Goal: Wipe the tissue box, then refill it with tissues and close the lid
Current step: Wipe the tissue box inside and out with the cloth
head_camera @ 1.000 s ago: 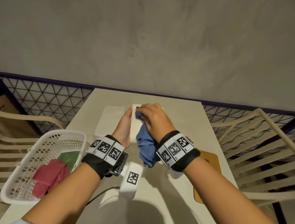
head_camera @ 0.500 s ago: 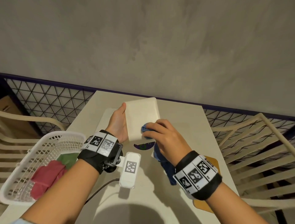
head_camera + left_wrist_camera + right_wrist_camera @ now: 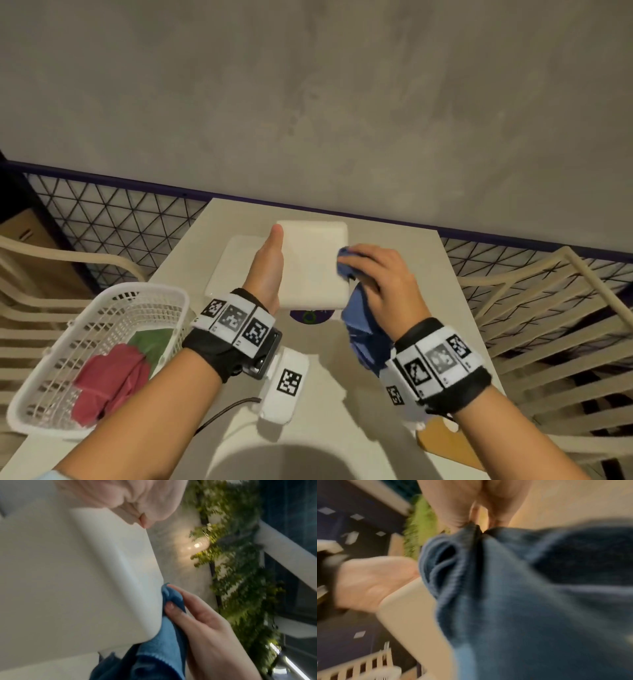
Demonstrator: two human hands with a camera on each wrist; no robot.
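At the far middle of the bench (image 3: 394, 394), the box (image 3: 313, 263) is held tilted up off the surface, broad white face toward the camera. Left hand (image 3: 269, 265) grips its left edge, thumb along the front face; fingers behind, hidden in head view. Right hand (image 3: 380, 277) clutches a bunched blue cloth (image 3: 363, 329) and presses it on the box's right edge; the rest of the cloth hangs down under the palm. Left wrist view confirms it: cloth (image 3: 171, 601) is pinned between the fingers (image 3: 188, 604) and the box corner (image 3: 102, 588). Right wrist view is blurred, mostly cloth (image 3: 522, 601) with the box (image 3: 412, 615) beside it.

A flat white pack (image 3: 233, 267) lies on the bench just left of the box, partly behind the left hand. A dark round thing shows under the box's near edge; can't tell what it is. White basket (image 3: 61, 387) at near left holds a red cloth (image 3: 109, 383) and a green one (image 3: 150, 346). A tan board (image 3: 435, 442) sits at the near right bench edge.
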